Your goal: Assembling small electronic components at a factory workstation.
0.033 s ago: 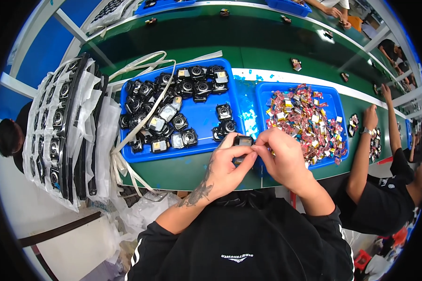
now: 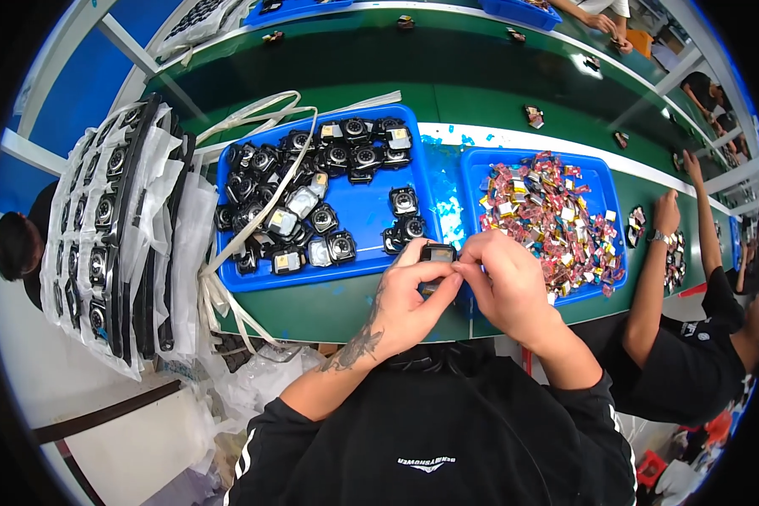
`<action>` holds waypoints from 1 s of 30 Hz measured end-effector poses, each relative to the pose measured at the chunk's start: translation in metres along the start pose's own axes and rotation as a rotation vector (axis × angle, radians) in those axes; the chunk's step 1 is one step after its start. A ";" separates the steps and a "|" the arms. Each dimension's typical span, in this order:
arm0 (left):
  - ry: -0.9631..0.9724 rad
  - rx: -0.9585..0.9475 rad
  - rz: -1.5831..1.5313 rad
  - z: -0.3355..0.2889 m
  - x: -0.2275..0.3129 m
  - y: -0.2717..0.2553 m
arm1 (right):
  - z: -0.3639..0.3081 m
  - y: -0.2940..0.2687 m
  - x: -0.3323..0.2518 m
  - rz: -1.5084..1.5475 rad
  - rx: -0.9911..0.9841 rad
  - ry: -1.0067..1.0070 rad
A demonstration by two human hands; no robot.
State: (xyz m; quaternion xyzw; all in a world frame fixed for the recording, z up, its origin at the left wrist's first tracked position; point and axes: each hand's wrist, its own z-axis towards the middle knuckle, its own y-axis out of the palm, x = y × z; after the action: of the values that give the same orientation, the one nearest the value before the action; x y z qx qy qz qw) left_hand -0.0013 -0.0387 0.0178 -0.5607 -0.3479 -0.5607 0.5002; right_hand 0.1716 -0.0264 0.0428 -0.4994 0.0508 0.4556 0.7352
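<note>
My left hand (image 2: 415, 291) is closed around a small black watch case (image 2: 438, 253), held at the bench's near edge between two trays. Its upper face shows a greyish panel. My right hand (image 2: 508, 278) meets it from the other side, thumb and forefinger pinched together at the case's edge; whatever sits in that pinch is too small to make out. To the left, a blue tray (image 2: 371, 263) holds many similar black watch cases (image 2: 337, 158). On the right, another blue tray (image 2: 609, 181) is heaped with small pink, yellow and white parts (image 2: 535, 211).
Stacked black trays of watch cases in plastic film (image 2: 110, 228) stand at far left. A pale strap (image 2: 270, 198) lies across the left tray. Beyond runs a green conveyor (image 2: 379, 72) carrying small assemblies (image 2: 534, 116). A co-worker's arms (image 2: 654, 278) reach in at right.
</note>
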 end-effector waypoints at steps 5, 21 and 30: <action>-0.157 0.033 -0.207 -0.002 -0.011 -0.003 | -0.003 -0.004 -0.010 0.012 0.013 -0.045; -0.290 -0.208 -0.575 -0.004 -0.013 -0.010 | -0.020 -0.006 0.007 0.952 0.087 0.444; -0.108 0.036 -0.578 -0.002 0.003 0.006 | -0.009 -0.014 -0.015 0.356 -0.014 0.371</action>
State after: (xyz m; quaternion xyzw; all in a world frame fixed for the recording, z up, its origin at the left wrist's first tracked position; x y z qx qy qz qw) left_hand 0.0039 -0.0427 0.0197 -0.4587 -0.5291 -0.6429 0.3103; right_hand 0.1762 -0.0434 0.0558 -0.5626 0.2686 0.4787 0.6182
